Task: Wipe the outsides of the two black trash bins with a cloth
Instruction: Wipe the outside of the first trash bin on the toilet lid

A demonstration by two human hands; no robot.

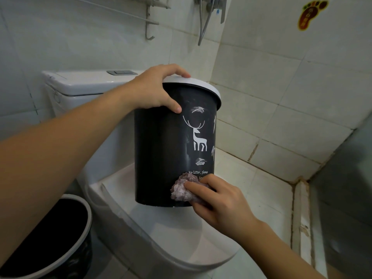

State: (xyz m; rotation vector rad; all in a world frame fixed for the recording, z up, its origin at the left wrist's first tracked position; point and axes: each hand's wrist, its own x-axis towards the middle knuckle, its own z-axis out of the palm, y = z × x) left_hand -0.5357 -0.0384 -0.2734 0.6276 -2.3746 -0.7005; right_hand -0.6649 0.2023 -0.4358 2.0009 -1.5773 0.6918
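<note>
A black trash bin [161, 150] with a white rim and a white deer print is held up over the toilet lid, slightly tilted. My left hand [156, 90] grips its white rim, fingers over the top and thumb on the black side. My right hand [217, 200] holds a crumpled purplish cloth [182, 189] and presses it against the bin's lower front, near the printed words. A second black trash bin [66, 244] with a white rim stands on the floor at the lower left, partly cut off by the frame.
The white toilet [181, 234] has its lid down, its tank [84, 83] behind against the tiled wall. A shower hose and valve [207, 15] hang above. A raised tiled ledge [302, 218] runs along the right.
</note>
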